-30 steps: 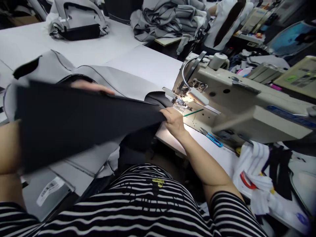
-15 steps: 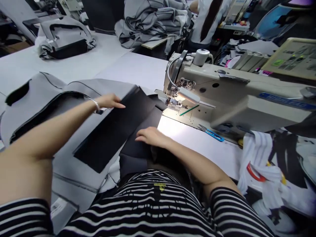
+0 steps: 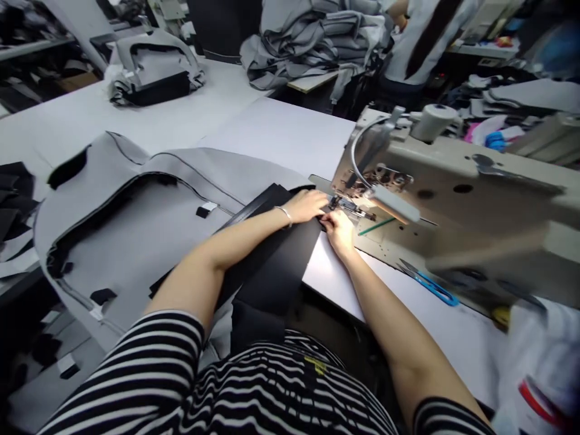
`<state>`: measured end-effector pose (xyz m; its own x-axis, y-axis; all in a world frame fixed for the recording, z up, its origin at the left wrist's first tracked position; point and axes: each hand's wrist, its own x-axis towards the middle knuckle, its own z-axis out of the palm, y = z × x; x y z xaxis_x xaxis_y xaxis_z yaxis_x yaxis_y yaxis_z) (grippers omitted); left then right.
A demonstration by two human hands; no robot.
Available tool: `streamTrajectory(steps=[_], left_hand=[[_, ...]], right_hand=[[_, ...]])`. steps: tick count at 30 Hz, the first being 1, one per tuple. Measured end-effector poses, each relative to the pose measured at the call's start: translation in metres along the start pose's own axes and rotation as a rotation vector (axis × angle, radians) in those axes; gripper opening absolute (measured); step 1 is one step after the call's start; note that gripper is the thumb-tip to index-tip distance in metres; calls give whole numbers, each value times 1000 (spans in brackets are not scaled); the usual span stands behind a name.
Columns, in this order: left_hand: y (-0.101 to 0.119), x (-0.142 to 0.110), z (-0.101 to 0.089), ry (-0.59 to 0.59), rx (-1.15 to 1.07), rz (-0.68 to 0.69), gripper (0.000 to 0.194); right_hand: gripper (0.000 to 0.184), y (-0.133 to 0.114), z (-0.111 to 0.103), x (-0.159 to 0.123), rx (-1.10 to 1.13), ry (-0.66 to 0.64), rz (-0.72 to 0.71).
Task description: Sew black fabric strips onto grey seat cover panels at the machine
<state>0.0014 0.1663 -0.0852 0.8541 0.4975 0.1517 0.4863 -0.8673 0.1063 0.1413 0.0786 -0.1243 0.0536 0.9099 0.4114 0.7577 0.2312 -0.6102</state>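
A black fabric panel [image 3: 281, 260] runs from my lap up to the sewing machine [image 3: 453, 211]. At its far end, close to the presser foot [image 3: 344, 204], my left hand [image 3: 307, 206] presses on the panel with fingers together and curled at the edge. Just beside it, my right hand [image 3: 339, 231] pinches the panel's edge between thumb and fingers. The fingertips of both hands nearly meet, and the exact edge between them is partly hidden. A large grey fabric piece [image 3: 136, 241] with dark seam edges spreads under and left of the black panel.
Blue thread snips [image 3: 430, 283] and a green stick [image 3: 376, 226] lie by the machine. A grey sewn cover [image 3: 158, 66] sits on the white table [image 3: 226, 115]. Piled grey fabric [image 3: 317, 42] stands behind, near another person [image 3: 417, 48]. White strips [image 3: 534, 356] hang at right.
My left hand has moved right from the panel's far left edge to the presser foot. My right hand has come forward to the same spot. The panel's flap now lies under my left arm.
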Motion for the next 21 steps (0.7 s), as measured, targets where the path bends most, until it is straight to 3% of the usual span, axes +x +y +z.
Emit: streamTrajectory(steps=[4, 7, 9, 12, 13, 14, 15, 18, 21], left_hand=[[0, 4, 24, 16, -133, -107, 32], [-3, -3, 25, 47, -209, -125, 28], [-4, -8, 23, 72, -245, -116, 26], [-3, -13, 24, 135, -268, -126, 23], [-2, -14, 26, 158, -270, -136, 23], [-1, -16, 27, 179, -272, -146, 23], [1, -18, 29, 199, -275, -155, 24], [6, -27, 32, 268, -284, -155, 24], [11, -39, 32, 377, -275, -100, 23]], right_hand=[[21, 5, 7, 6, 138, 52, 145], [28, -5, -10, -2, 240, 0, 346], [36, -16, -32, -13, 359, -257, 413], [47, -30, -67, -29, 557, -962, 362], [47, -32, -74, -33, 556, -1066, 341], [44, -32, -77, -36, 508, -1045, 333], [40, -31, -77, -37, 431, -922, 342], [31, -21, -56, -32, 283, -426, 384], [28, -16, -28, -21, 297, -211, 302]])
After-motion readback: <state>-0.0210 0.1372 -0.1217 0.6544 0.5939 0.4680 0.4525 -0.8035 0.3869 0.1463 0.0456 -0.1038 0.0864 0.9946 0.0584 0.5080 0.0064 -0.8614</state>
